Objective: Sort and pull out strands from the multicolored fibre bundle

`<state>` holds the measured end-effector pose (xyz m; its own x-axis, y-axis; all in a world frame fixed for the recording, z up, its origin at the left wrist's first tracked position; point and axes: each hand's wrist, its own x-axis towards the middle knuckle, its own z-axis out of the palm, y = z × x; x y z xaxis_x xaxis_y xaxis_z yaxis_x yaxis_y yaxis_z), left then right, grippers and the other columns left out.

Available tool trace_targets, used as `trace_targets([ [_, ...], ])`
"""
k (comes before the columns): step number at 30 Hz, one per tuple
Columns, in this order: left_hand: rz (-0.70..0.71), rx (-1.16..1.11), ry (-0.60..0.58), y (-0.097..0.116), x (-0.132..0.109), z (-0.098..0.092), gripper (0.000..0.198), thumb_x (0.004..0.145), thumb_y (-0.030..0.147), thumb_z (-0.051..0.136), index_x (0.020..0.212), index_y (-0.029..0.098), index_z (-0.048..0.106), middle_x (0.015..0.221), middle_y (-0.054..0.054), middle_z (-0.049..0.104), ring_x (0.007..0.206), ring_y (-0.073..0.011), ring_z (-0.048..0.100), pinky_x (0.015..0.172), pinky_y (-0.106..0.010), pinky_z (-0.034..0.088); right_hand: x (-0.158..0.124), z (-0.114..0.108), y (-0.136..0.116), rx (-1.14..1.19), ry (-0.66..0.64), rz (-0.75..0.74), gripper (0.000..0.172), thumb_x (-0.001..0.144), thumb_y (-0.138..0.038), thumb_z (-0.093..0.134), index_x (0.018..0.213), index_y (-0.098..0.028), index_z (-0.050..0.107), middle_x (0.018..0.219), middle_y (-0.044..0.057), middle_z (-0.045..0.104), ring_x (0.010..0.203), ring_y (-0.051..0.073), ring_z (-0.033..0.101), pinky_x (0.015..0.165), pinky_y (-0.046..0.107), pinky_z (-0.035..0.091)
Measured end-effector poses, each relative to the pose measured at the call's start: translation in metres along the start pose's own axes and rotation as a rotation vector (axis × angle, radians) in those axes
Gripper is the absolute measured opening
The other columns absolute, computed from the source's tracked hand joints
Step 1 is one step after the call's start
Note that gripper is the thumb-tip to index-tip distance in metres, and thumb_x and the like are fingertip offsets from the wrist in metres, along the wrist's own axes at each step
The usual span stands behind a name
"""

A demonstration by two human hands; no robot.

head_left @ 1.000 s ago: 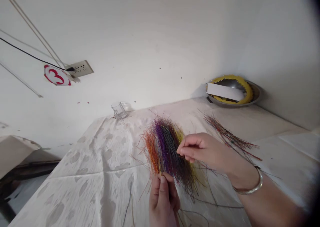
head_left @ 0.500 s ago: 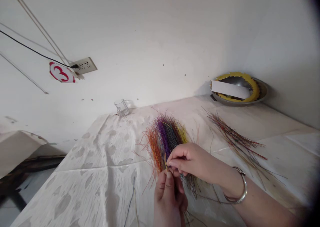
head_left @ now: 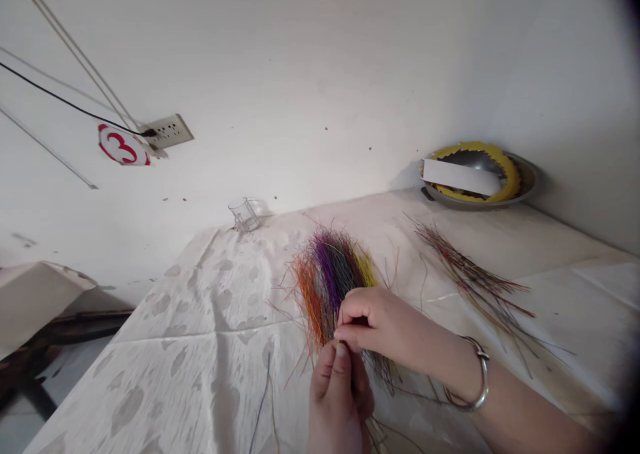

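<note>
My left hand [head_left: 337, 387] is closed, thumb against the curled fingers, pinching thin wire-like strands whose loose ends trail below it. Just above, my right hand [head_left: 370, 317] pinches the upper part of a yellowish strand [head_left: 336, 319] between thumb and fingertips. The fingertips of both hands nearly touch and hide most of that strand. Right behind them lies a bundle of thin coloured strands [head_left: 325, 267], sorted in bands of orange, purple, dark grey, brown and yellow. A metal bangle [head_left: 483, 381] circles my right wrist.
A looser bunch of strands [head_left: 470, 271] lies at the right. Beyond it, a metal bowl [head_left: 527, 181] holds a yellow jagged-edged ring and a white strip. A clear glass mug [head_left: 244, 215] stands by the wall. Two loose strands [head_left: 265, 401] lie on the patterned tablecloth [head_left: 190, 374].
My right hand has shifted slightly, its thumb and fingertips now closer over the strand tip above my left thumb. Less of the yellowish strand shows. The left hand has barely moved.
</note>
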<state>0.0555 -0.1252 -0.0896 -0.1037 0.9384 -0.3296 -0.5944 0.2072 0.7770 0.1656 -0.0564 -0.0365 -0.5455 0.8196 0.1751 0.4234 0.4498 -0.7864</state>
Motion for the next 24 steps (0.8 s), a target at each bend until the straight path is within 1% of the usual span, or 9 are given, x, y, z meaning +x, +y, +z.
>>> trace_targets([
  [3, -0.005, -0.01, 0.011, 0.0015, -0.0008, 0.001, 0.043, 0.061, 0.05, 0.078, 0.069, 0.018, 0.051, 0.045, 0.011, 0.031, 0.041, -0.003, 0.013, 0.037, -0.017, 0.01, 0.0001, 0.0005, 0.0018, 0.042, -0.015, 0.008, 0.009, 0.077, -0.018, 0.064, 0.069, -0.017, 0.067, 0.07, -0.001, 0.062, 0.063, 0.012, 0.056, 0.056, 0.022, 0.038],
  [5, -0.029, -0.031, -0.002, 0.0026, -0.001, 0.0014, 0.043, 0.058, 0.049, 0.08, 0.067, 0.018, 0.051, 0.043, 0.011, 0.03, 0.04, -0.0029, 0.013, 0.037, -0.017, 0.01, 0.0001, -0.0004, 0.0033, 0.124, -0.046, 0.031, 0.003, 0.075, -0.018, 0.066, 0.075, -0.017, 0.069, 0.071, -0.001, 0.063, 0.062, 0.012, 0.056, 0.055, 0.021, 0.039],
  [8, -0.064, -0.069, -0.049, 0.0028, -0.001, 0.0004, 0.046, 0.055, 0.051, 0.081, 0.061, 0.018, 0.05, 0.041, 0.011, 0.031, 0.037, -0.0018, 0.012, 0.035, -0.017, 0.008, 0.0001, -0.0031, 0.0057, 0.3, -0.147, 0.077, 0.01, 0.075, -0.019, 0.066, 0.084, -0.017, 0.069, 0.063, -0.002, 0.062, 0.058, 0.012, 0.056, 0.053, 0.02, 0.041],
  [11, -0.058, -0.081, -0.084, 0.0008, -0.0011, -0.0022, 0.044, 0.057, 0.052, 0.08, 0.059, 0.018, 0.052, 0.04, 0.01, 0.033, 0.034, -0.0013, 0.014, 0.033, -0.016, 0.01, -0.0005, -0.0053, 0.0079, 0.462, -0.242, 0.107, 0.013, 0.078, -0.02, 0.064, 0.09, -0.016, 0.068, 0.057, -0.004, 0.06, 0.055, 0.011, 0.057, 0.054, 0.02, 0.042],
  [15, -0.048, -0.081, -0.115, -0.0012, -0.0019, -0.0038, 0.042, 0.059, 0.052, 0.079, 0.058, 0.018, 0.055, 0.039, 0.009, 0.034, 0.033, -0.0015, 0.016, 0.032, -0.016, 0.012, -0.0018, -0.0051, 0.0099, 0.585, -0.277, 0.112, 0.01, 0.078, -0.02, 0.064, 0.087, -0.016, 0.067, 0.058, -0.005, 0.059, 0.054, 0.01, 0.057, 0.055, 0.021, 0.044],
  [17, -0.048, -0.085, -0.113, -0.0012, -0.0023, -0.0027, 0.043, 0.057, 0.053, 0.08, 0.057, 0.018, 0.054, 0.039, 0.01, 0.034, 0.032, -0.0014, 0.016, 0.032, -0.015, 0.012, -0.0018, -0.0047, 0.0098, 0.591, -0.275, 0.101, 0.008, 0.077, -0.02, 0.064, 0.084, -0.015, 0.066, 0.058, -0.004, 0.059, 0.054, 0.01, 0.056, 0.055, 0.021, 0.044],
  [20, -0.045, -0.093, -0.075, -0.0005, -0.0031, 0.0001, 0.045, 0.054, 0.053, 0.082, 0.056, 0.018, 0.053, 0.038, 0.01, 0.032, 0.032, -0.0011, 0.015, 0.032, -0.015, 0.012, -0.0012, -0.0053, 0.0081, 0.576, -0.274, 0.087, 0.005, 0.078, -0.019, 0.064, 0.079, -0.015, 0.065, 0.059, -0.004, 0.058, 0.055, 0.01, 0.056, 0.056, 0.021, 0.044],
  [24, -0.032, -0.111, -0.057, 0.0011, -0.0046, 0.0025, 0.046, 0.054, 0.052, 0.082, 0.052, 0.017, 0.052, 0.037, 0.009, 0.033, 0.032, -0.0016, 0.018, 0.032, -0.015, 0.012, -0.0013, -0.0068, 0.0053, 0.551, -0.267, 0.083, 0.006, 0.078, -0.018, 0.062, 0.073, -0.016, 0.061, 0.056, -0.005, 0.057, 0.053, 0.009, 0.053, 0.055, 0.021, 0.042],
])
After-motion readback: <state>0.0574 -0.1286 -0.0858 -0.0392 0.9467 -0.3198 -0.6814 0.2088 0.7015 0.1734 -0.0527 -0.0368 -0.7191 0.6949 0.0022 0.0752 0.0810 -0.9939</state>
